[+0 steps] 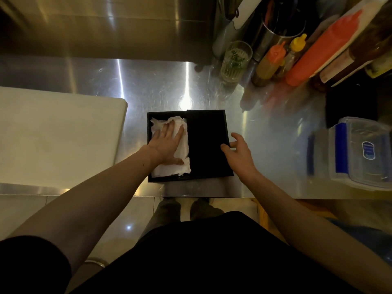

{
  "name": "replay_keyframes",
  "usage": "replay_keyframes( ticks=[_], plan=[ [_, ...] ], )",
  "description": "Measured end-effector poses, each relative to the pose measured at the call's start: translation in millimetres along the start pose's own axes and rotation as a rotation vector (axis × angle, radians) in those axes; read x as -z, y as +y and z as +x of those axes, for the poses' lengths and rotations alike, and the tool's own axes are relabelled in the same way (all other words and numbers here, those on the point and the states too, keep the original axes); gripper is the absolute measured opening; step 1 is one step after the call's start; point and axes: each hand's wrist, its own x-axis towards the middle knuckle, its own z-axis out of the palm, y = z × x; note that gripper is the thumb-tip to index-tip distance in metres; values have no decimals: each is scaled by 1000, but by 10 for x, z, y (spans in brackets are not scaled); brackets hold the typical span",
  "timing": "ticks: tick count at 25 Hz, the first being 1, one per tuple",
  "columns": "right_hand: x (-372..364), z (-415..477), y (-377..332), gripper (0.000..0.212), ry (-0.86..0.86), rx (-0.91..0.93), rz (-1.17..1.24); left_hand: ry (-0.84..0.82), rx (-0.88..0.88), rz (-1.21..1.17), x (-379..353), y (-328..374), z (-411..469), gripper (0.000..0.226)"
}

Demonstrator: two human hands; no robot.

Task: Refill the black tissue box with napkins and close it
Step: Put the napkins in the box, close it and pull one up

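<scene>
While one black tissue box is sitting mid-counter, the left hand is pressing flat, fingers spread wide, on the napkins inside. One lid is covering the box's right half; the right hand is touching its edge, fingers loosely curled, gripping nothing.

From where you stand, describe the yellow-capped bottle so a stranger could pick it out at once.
Look to the far right corner of the steel counter, where bottles crowd together beside a drinking glass. The yellow-capped bottle stands in that cluster, between a small orange-capped bottle and a tall orange squeeze bottle. It is the only one with a yellow cap.
</scene>
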Motion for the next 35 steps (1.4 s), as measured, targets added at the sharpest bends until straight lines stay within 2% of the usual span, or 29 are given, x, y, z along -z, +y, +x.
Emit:
replay_keyframes(
  ticks=[3,6,8,10,13,15,18,21,24,30,35],
  plan=[
    [44,5,-31,33,56,54,56,147,-11,-70,52,7,-107,112],
    [53,-28,-122,25,84,106,145,438,-19,-226,48,-48,-280,85],
    [30,-71,-188,22,86,125,193,604,50,-286,-28,-91,-402,81],
    [-17,-135,-274,23,70,154,226,679,155,-490,-107,-79,-515,84],
    [-139,-202,-376,30,54,137,283,491,306,-1120,-172,-61,-578,81],
    [-217,-236,-433,33,37,107,296,368,343,-1477,-184,-81,-572,66],
    [-332,-278,-539,33,-21,34,317,266,327,-1818,-167,-114,-628,52],
    [-432,-274,-585,32,-52,88,251,202,258,-1967,-114,-134,-706,59],
    [-549,-244,-572,32,-61,102,219,133,222,-2019,-103,-203,-725,65],
    [-775,-137,-488,62,-96,-28,-96,40,132,-2067,-106,-310,-759,69],
    [-902,-107,-470,64,-130,-46,-157,38,112,-2063,-117,-362,-768,67]
  ],
)
